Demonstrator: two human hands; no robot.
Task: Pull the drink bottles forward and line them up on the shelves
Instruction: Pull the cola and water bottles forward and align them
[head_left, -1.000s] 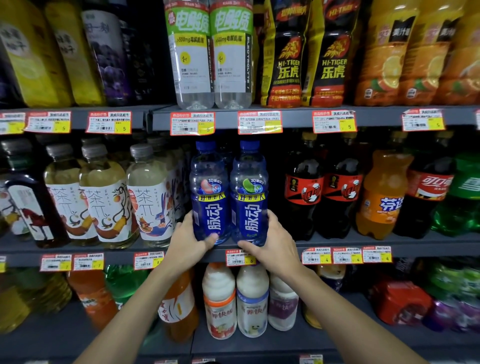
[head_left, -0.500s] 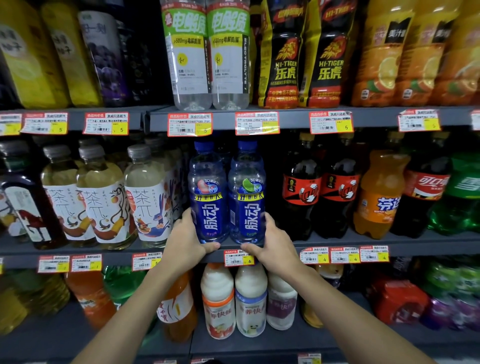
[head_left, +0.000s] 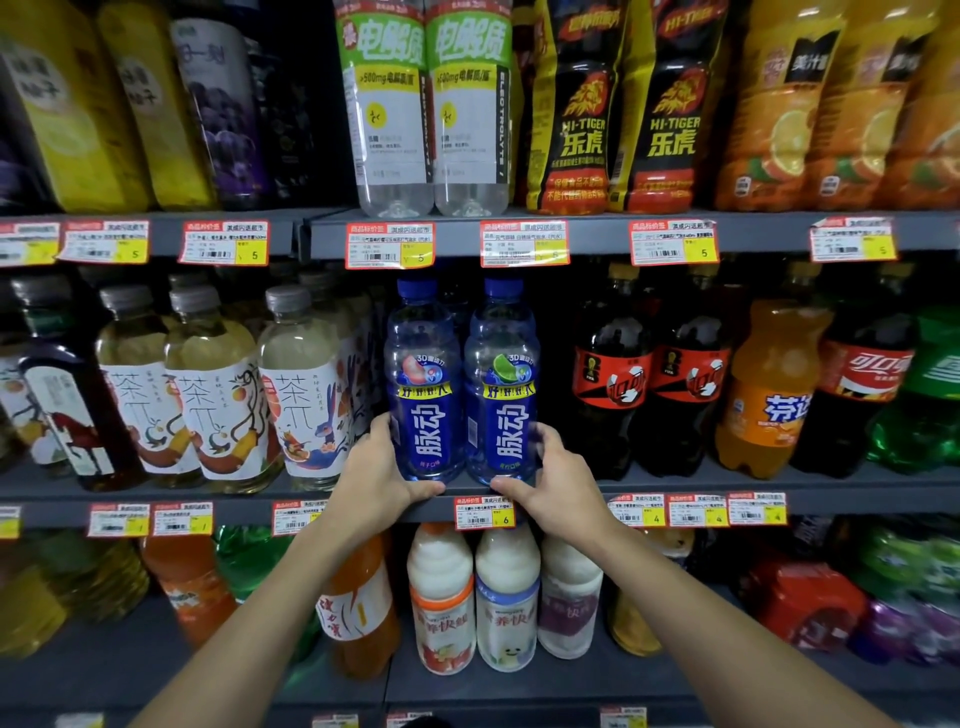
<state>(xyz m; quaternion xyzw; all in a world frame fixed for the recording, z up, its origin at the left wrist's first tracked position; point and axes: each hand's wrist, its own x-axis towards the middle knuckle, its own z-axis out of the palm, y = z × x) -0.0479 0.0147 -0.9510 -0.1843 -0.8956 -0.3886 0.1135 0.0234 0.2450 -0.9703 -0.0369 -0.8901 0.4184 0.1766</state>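
Two blue sports-drink bottles stand upright side by side at the front edge of the middle shelf. My left hand wraps the base of the left blue bottle, thumb across its front bottom. My right hand grips the base of the right blue bottle from the right side. More blue caps show dimly behind them.
Pale tea bottles stand just left of the blue pair, dark cola bottles just right. Clear electrolyte bottles sit on the shelf above. Milk-drink bottles fill the shelf below. Price tags line every shelf edge.
Both hands slid slightly lower on the blue bottles' bases; the two bottles stay at the shelf's front edge, touching each other.
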